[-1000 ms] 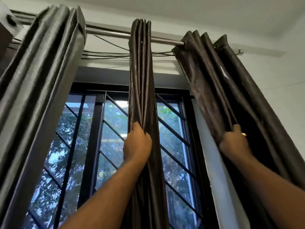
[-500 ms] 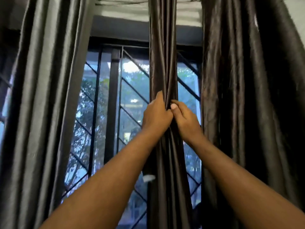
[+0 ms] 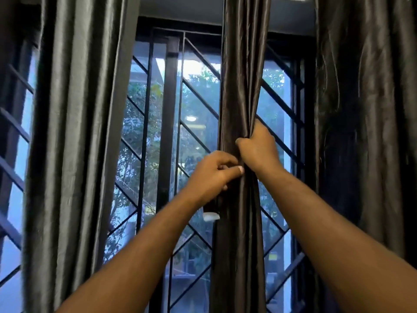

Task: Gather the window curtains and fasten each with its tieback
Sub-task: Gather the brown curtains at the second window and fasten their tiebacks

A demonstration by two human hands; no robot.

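Note:
A dark brown middle curtain (image 3: 244, 64) hangs bunched into a narrow column in front of the window. My right hand (image 3: 259, 150) is clenched around its folds at mid height. Just below and to the left, my left hand (image 3: 214, 175) pinches a dark tieback strap (image 3: 211, 210) against the curtain's left edge. The strap hangs down under my left hand and ends in a white tip. How the strap runs behind the curtain is hidden. A grey curtain (image 3: 74, 132) hangs gathered at the left, and another dark brown curtain (image 3: 365, 120) hangs at the right.
Behind the curtains is a window with a dark metal grille (image 3: 158, 123) of vertical and diagonal bars, with trees outside. A dark lintel (image 3: 180, 7) runs across the top.
My right hand left the right curtain and gripped the middle one. My left hand slid lower and took the strap. The view dropped from the rod to mid-window.

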